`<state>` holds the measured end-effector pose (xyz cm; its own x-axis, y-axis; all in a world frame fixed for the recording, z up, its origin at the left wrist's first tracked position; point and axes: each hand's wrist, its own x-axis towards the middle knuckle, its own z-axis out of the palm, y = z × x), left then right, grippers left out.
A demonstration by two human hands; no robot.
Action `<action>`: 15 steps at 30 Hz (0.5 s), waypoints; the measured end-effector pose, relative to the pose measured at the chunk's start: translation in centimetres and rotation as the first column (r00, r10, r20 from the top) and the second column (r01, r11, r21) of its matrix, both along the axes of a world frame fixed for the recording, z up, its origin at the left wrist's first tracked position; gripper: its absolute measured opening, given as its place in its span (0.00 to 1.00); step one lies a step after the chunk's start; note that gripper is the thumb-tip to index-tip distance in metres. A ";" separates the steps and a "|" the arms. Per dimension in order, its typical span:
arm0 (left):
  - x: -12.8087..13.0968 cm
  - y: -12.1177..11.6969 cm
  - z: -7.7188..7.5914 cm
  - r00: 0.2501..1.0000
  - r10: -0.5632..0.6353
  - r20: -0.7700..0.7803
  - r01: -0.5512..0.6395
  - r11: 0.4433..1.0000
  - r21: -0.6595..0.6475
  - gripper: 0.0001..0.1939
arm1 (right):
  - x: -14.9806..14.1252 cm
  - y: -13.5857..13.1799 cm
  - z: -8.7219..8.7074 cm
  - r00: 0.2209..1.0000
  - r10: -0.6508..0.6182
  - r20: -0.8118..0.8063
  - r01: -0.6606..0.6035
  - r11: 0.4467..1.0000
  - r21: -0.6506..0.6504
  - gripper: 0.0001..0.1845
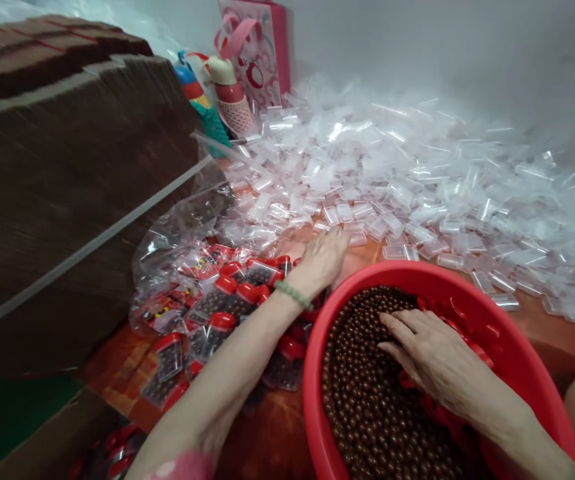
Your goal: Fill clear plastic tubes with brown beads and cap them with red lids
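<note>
My left hand, with a green bead bracelet on its wrist, reaches to the near edge of a pile of small clear plastic containers. Its fingers are stretched out at the containers, and I see nothing held in them. Inside a red basin, my right hand hovers low over or touches many small shiny brown balls, its thumb and fingers apart. Red plastic caps lie on the basin's right side, partly hidden by the right hand and forearm.
Filled containers with red caps are heaped left of the basin, near a clear plastic bag. A tall dark stack stands at left. Two bottles and a pink gift bag are at the back.
</note>
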<state>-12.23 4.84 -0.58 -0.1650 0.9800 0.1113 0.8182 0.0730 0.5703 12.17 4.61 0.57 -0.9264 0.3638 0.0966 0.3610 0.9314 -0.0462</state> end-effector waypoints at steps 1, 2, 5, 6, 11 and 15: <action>-0.1 1.6 -0.7 1.000 -0.003 0.020 0.003 1.000 -0.013 0.16 | 0.1 0.2 0.1 1.000 -0.009 0.023 0.009 1.000 0.011 0.13; -0.4 2.9 -1.5 0.999 -0.004 0.042 0.006 1.000 -0.025 0.15 | 0.3 0.5 0.2 0.998 -0.028 0.053 0.027 0.999 0.021 0.12; -1.0 4.9 -3.7 0.993 -0.003 0.117 0.008 0.999 -0.038 0.13 | 0.8 1.5 0.3 0.978 -0.127 0.168 0.121 0.992 0.046 0.13; -1.1 5.1 -4.1 0.990 -0.004 0.142 0.008 0.999 -0.033 0.13 | 1.0 1.9 0.4 0.966 -0.159 0.203 0.152 0.987 0.051 0.15; -1.5 5.1 -4.6 0.975 0.022 0.222 -0.016 0.999 -0.028 0.08 | 1.9 3.8 0.7 0.937 -0.241 0.254 0.242 0.970 0.028 0.15; -2.4 4.6 -2.7 0.951 0.066 0.301 -0.067 0.998 -0.009 0.05 | 2.7 4.8 1.0 0.947 -0.305 0.096 0.311 0.949 -0.050 0.11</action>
